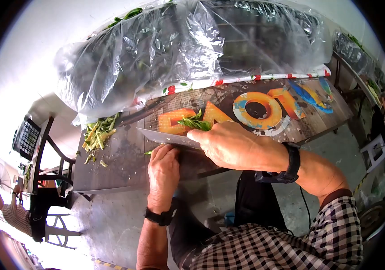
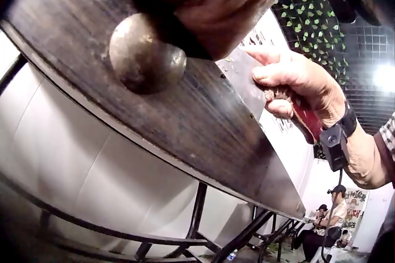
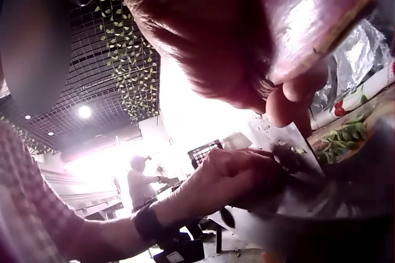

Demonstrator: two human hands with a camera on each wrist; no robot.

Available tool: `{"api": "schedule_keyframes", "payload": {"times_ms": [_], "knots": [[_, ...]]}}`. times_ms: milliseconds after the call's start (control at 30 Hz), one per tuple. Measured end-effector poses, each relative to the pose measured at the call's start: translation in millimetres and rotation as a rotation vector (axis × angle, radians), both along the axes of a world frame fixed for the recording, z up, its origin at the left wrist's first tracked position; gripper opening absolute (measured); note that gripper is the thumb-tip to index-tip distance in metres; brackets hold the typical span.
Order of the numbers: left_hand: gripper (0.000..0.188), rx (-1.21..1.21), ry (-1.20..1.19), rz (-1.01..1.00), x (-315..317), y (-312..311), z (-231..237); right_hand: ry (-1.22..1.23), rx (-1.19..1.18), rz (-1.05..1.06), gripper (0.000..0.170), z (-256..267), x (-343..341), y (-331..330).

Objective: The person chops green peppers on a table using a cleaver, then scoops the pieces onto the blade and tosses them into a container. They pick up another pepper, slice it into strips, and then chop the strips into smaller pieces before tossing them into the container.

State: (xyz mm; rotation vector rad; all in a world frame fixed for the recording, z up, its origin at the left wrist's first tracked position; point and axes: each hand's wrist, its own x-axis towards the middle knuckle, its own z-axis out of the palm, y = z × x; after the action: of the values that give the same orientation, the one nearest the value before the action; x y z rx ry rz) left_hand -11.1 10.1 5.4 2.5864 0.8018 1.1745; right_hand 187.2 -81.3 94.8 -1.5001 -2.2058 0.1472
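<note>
My right hand (image 1: 231, 145) grips a broad-bladed kitchen knife (image 1: 163, 137), whose red handle (image 3: 311, 19) shows in the right wrist view. The blade reaches left across the dark table (image 1: 120, 164), alongside the fingers of my left hand (image 1: 163, 167). Those fingers are bent over a green vegetable piece (image 1: 148, 153), mostly hidden, with just a small tip poking out at the left. Beyond the blade lies a small heap of cut green vegetable (image 1: 196, 121). In the left wrist view, a shiny rounded thing (image 2: 143, 53) sits below the left hand.
Yellow-green trimmings (image 1: 97, 137) are piled at the table's left end. Clear plastic sheeting (image 1: 192, 42) covers a bulky row along the back, above a cherry-patterned cloth (image 1: 192, 84). A person (image 1: 21, 213) works at another table on the left, near a grey stool (image 1: 61, 231).
</note>
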Motion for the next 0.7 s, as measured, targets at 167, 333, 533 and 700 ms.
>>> {"api": "schedule_keyframes", "payload": {"times_ms": [167, 333, 533, 700], "knots": [[0.019, -0.033, -0.007, 0.012, 0.5, 1.5, -2.1, -0.089, -0.04, -0.009, 0.01, 6.8, -7.8, -1.5], [0.014, 0.029, 0.014, 0.016, 0.5, 2.9, -3.9, -0.096, 0.008, 0.044, 0.011, -7.3, -25.6, 35.5], [0.015, 0.012, -0.028, 0.016, -0.2, 2.1, -4.0, -0.037, -0.019, 0.026, 0.008, -8.0, -24.9, 36.6], [0.018, 0.045, -0.005, 0.028, 0.8, 2.2, -4.7, 0.0, 0.001, 0.009, 0.008, -13.0, -9.5, 16.4]]}}
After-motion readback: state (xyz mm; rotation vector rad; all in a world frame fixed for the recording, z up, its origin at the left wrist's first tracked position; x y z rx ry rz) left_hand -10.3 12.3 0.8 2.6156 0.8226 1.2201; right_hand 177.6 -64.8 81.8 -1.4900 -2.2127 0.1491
